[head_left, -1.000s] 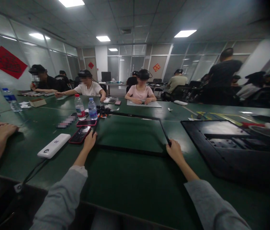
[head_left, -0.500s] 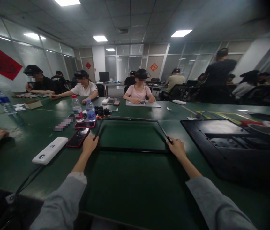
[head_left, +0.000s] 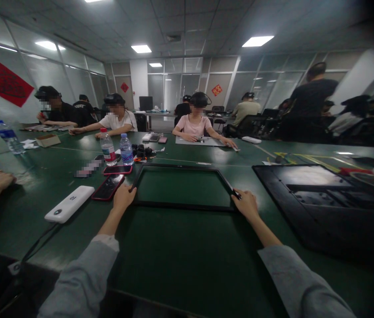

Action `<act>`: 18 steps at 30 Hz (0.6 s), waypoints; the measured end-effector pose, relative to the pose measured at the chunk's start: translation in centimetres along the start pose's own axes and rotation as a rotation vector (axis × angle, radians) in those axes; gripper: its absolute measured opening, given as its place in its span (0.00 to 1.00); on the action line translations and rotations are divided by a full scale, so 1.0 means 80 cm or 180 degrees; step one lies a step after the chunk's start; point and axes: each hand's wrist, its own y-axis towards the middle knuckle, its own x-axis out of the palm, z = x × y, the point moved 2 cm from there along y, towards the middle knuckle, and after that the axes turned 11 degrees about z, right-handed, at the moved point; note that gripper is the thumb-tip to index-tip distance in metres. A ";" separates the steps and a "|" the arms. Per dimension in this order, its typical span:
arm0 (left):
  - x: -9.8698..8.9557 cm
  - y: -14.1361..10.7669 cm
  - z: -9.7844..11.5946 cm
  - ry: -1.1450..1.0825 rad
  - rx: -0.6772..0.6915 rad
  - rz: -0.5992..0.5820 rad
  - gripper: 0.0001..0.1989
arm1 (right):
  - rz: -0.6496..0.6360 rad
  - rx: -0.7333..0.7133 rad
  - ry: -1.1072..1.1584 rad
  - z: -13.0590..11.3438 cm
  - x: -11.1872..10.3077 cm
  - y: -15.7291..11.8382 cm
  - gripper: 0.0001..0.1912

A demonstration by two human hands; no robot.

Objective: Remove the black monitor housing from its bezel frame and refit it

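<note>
Head camera: a left hand [head_left: 124, 198] is gripping a thin black rectangular frame [head_left: 180, 206] at its eight o'clock, a right hand [head_left: 246, 205] grasping its four o'clock, the frame sitting at the view's six o'clock over a glossy green table [head_left: 187, 251]. A red-edged black smartphone [head_left: 108, 187] is lying at the frame's nine o'clock, a broad black panel [head_left: 319, 214] at three.

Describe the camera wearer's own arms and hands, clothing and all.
Both forearms emerge from loose, plain grey cloth sleeves, the left one wrinkled and showing a whitish inner edge at its opening, the right one with a plain opening. The ungloved left hand and ungloved right hand are bare; no watch, bracelet or cable shows on either wrist.
</note>
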 end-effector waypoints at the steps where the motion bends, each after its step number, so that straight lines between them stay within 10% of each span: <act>1: 0.001 0.000 0.000 0.0015 0.0005 0.0005 0.23 | -0.0025 0.0035 0.0028 0.000 0.000 0.000 0.24; 18: -0.002 -0.001 0.003 0.0179 0.0158 -0.0037 0.23 | -0.0147 0.0305 0.0074 -0.007 -0.008 -0.001 0.23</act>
